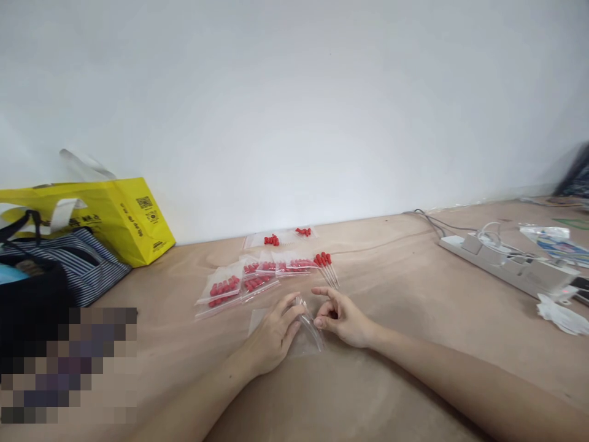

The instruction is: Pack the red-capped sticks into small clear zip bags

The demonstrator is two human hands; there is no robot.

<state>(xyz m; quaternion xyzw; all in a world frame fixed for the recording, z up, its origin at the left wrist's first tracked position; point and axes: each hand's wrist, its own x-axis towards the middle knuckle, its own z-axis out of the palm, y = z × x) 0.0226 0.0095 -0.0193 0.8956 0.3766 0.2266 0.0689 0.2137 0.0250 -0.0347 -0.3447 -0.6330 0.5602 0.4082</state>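
A clear plastic zip bag (309, 341) lies on the table in front of me, its upper edge lifted. My left hand (278, 328) rests over the bag and pinches it near the opening. Just right of that edge is my right hand (339, 316), its index finger and thumb apart, the other fingers curled; I see nothing in it. Beyond the hands lie several loose thin metal rods with red handles (323, 260), side by side. Left of them, filled zip bags (225, 285) hold more red-handled pieces and partly overlap.
Near the wall are more bagged red pieces (271, 240). At left stand a yellow bag (133, 227) and a striped bag (99, 264). A white power strip (510, 264) with plugs and cables lies at right, beside a crumpled white wrapper (564, 314) and a plastic packet (554, 242).
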